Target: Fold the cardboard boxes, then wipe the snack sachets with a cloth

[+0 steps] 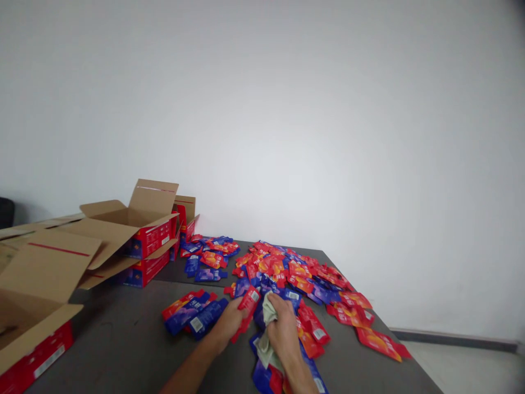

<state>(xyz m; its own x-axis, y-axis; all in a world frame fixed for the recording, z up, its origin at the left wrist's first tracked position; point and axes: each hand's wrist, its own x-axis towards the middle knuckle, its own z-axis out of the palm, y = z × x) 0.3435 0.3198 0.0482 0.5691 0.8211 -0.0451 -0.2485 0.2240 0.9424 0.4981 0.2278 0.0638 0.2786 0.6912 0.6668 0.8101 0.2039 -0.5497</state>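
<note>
My left hand (229,324) grips a red sachet (248,303) by its lower end, just above the dark grey table (123,339). My right hand (284,331) is closed on a pale green cloth (268,313) that touches the red sachet. Both hands hover over a wide spread of red and blue sachets (295,273). A small row of blue and red sachets (191,313) lies just left of my left hand.
Open cardboard boxes with red printed sides (143,235) stand at the table's left, and another open box (33,323) sits at the near left corner. A smaller sachet pile (209,254) lies behind. A white wall rises beyond the table; the floor shows at the right.
</note>
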